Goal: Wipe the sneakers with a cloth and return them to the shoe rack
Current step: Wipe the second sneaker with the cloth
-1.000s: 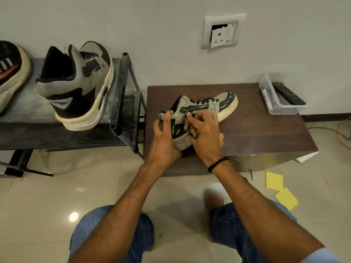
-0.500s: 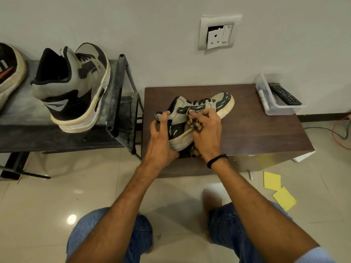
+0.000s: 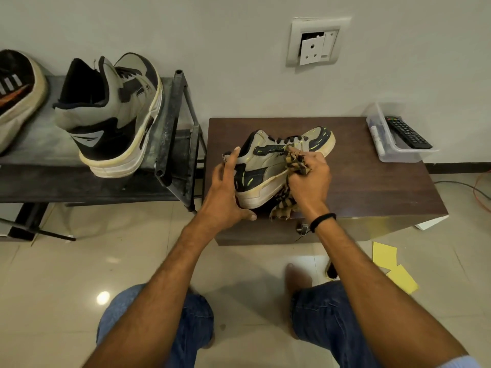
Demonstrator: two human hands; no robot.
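Three sneakers. Table sneaker (image 3: 268,166): left hand (image 3: 225,197) clasps heel, right hand (image 3: 310,181) clamps the one cloth (image 3: 297,162) to its side. Rack (image 3: 170,123): one whole shoe (image 3: 111,115), one edge shoe (image 3: 16,96) cut off.

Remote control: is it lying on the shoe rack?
No, the remote control lies in a clear plastic tray on the brown table.
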